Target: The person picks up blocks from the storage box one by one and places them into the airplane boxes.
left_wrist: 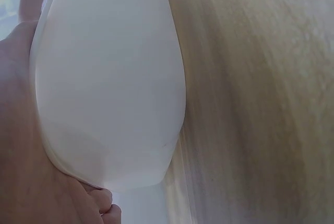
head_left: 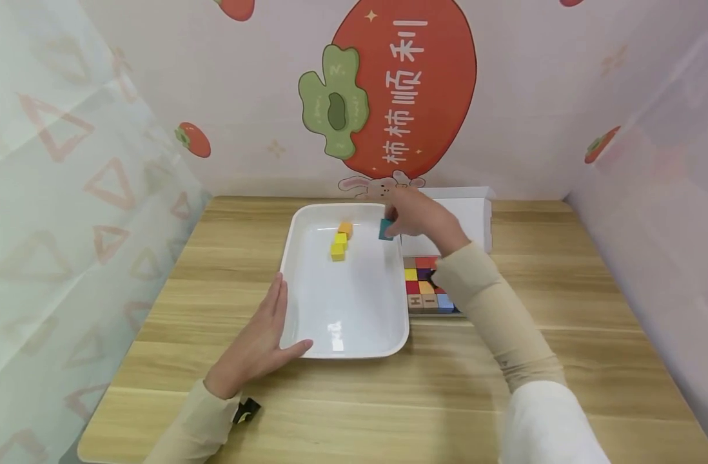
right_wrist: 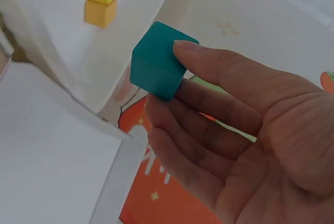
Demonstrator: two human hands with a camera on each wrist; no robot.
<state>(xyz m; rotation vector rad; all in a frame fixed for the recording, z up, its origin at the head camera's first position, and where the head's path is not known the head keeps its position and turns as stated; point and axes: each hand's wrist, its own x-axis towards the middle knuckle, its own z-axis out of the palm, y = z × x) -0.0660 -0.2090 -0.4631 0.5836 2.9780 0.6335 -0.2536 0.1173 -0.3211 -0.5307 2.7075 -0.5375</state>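
Between its thumb and fingers, my right hand (head_left: pixel 414 212) pinches a teal cube (right_wrist: pixel 159 59) over the right rim of a white tray (head_left: pixel 360 303), near its far corner. My left hand (head_left: pixel 255 341) lies along the tray's near left corner, fingers straight against the side and thumb over the near rim. Inside the tray, toward the back, two yellow cubes (head_left: pixel 338 251) and an orange cube (head_left: pixel 345 229) stand in a slightly slanted row. In the left wrist view, the tray's outer wall (left_wrist: pixel 109 78) fills the middle, with the left palm beside it.
Right of the tray sits a box of coloured blocks (head_left: pixel 420 288), some lettered, partly hidden under the right forearm. Its white lid (head_left: pixel 467 222) lies open behind. A wooden table (head_left: pixel 360 412) carries everything, with a printed cloth backdrop (head_left: pixel 261 84) behind it.
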